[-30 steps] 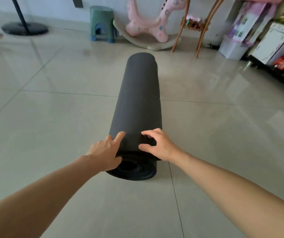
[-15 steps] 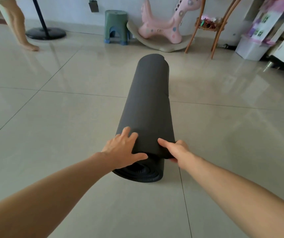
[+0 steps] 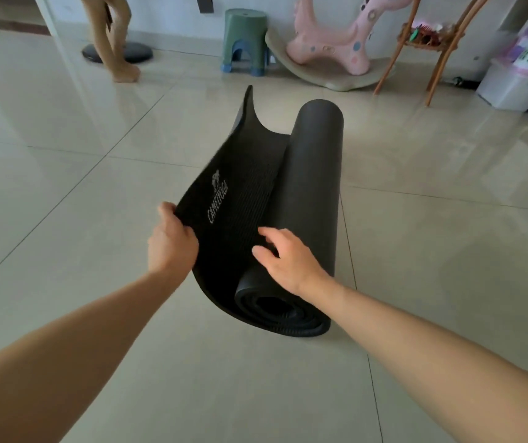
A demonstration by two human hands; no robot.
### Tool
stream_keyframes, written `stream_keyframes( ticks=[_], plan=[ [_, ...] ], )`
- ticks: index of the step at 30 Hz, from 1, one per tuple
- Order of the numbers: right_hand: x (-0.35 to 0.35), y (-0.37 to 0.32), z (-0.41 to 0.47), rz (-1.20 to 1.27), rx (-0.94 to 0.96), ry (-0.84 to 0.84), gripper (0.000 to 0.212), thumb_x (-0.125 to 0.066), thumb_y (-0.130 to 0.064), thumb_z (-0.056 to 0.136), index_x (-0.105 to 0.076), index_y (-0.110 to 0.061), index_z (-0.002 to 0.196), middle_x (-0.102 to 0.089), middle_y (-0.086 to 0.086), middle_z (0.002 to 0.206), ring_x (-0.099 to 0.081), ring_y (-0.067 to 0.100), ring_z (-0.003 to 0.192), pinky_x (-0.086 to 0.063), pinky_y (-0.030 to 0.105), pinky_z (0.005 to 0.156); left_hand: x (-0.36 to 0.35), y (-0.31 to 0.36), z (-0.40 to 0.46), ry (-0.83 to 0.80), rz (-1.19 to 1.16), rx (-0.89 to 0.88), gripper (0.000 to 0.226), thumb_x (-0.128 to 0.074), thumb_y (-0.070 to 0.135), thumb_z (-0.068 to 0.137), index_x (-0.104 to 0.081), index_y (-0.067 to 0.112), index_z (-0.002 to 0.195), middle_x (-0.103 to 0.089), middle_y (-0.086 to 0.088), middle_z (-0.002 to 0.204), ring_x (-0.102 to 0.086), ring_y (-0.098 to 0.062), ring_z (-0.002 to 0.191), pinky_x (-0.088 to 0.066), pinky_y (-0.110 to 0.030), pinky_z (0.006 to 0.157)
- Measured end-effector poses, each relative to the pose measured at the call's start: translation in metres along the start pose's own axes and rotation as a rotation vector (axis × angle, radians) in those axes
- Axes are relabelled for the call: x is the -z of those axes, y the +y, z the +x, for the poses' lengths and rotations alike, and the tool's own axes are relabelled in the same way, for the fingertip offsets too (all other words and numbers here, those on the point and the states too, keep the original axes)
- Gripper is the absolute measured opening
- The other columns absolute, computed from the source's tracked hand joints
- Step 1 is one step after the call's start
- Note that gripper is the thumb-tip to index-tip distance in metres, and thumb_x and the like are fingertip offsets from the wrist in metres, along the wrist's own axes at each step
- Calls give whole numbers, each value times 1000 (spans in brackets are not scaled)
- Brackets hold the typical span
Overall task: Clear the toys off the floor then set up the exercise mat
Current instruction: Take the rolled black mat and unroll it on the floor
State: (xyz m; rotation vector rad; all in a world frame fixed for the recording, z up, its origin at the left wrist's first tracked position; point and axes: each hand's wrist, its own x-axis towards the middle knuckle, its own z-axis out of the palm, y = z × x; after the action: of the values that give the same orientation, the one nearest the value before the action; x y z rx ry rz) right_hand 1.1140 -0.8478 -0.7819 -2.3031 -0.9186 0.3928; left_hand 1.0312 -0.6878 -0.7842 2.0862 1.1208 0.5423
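A black exercise mat (image 3: 315, 174) lies on the tiled floor (image 3: 64, 193), partly unrolled, its roll running away from me. The loose flap with white lettering is lifted off the roll toward the left. My left hand (image 3: 170, 243) grips the near edge of that flap, fingers curled round it. My right hand (image 3: 288, 259) rests with spread, relaxed fingers on the near end of the roll, holding nothing.
Along the far wall stand a green and blue stool (image 3: 246, 41), a pink rocking toy (image 3: 329, 49), a wooden-legged stand (image 3: 428, 36) and a white bin (image 3: 511, 87). Another person's bare legs (image 3: 114, 36) stand at the far left by a black round base (image 3: 138, 52).
The mat's outer flap has been peeled open to the left by my left hand. My right hand shifted from the roll's side to its top. The person at the back walked further into view.
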Motion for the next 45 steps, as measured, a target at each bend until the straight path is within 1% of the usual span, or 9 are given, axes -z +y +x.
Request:
stream_keyframes(
  ticks=[5,9,11,17,23,27,33,39,45],
  plan=[
    [-24,4,-4,-471,145,-194,61,-48,-46,91,-29,-23,144,-29,-1,149,-11,18,143,0,45,116,1,-48,31,50,-106,472,72,-44,-4,84,-6,7,144,-33,-21,140,-50,-47,113,-45,-53,94],
    [-33,11,-4,-622,207,-239,68,-55,-46,87,-27,-24,145,-19,2,153,-1,21,145,9,51,114,-2,-61,18,207,422,-376,79,-49,-11,72,-21,4,144,-22,-23,149,-20,-41,139,-16,-47,115],
    [-36,16,-5,-699,234,-233,67,-57,-42,87,-26,-23,145,-15,4,155,2,22,145,9,56,112,-13,-62,9,-19,559,-656,84,-53,-14,69,-25,7,145,-23,-20,151,-18,-37,141,-12,-44,115],
    [-29,26,-8,-760,166,-216,71,-56,-31,90,-15,-24,147,2,2,157,14,22,144,5,65,108,-70,-43,-26,-834,463,-425,89,-52,7,82,6,17,149,-29,-9,149,-30,-29,137,-28,-40,112],
    [-7,69,-36,-592,123,-89,71,-62,-33,85,-24,-26,144,-5,-1,157,8,19,145,-6,63,111,-91,-15,-43,-829,158,-409,88,-56,6,76,-5,24,146,-35,-7,143,-50,-32,118,-43,-40,95],
    [12,106,-58,-465,133,58,77,-79,-28,64,-33,-22,126,-38,13,143,-29,35,138,-38,60,100,-98,2,-60,-839,131,-540,91,-57,21,73,-5,29,148,-14,-2,154,-44,-31,127,-42,-34,99],
    [45,152,-102,-172,-91,153,67,-76,-7,68,-42,-9,125,-28,3,143,-28,8,130,-23,9,102,-114,26,-84,-892,219,-766,85,-55,9,81,-5,21,149,4,10,158,-22,-16,142,-30,-19,104],
    [70,189,-135,241,-445,327,52,-44,15,76,-49,-20,113,-49,-3,126,-44,14,126,-32,21,99,-149,56,-124,-876,226,-959,78,-47,2,85,-8,25,149,8,10,157,5,-10,145,-20,-19,111],
    [76,174,-123,92,-284,470,40,-51,-4,88,-52,-12,128,-46,0,136,-38,10,129,-23,11,103,-179,75,-162,-782,-23,-959,60,-52,-6,79,-35,-3,136,-11,-12,156,-32,-30,138,-42,-33,104]
  ],
)
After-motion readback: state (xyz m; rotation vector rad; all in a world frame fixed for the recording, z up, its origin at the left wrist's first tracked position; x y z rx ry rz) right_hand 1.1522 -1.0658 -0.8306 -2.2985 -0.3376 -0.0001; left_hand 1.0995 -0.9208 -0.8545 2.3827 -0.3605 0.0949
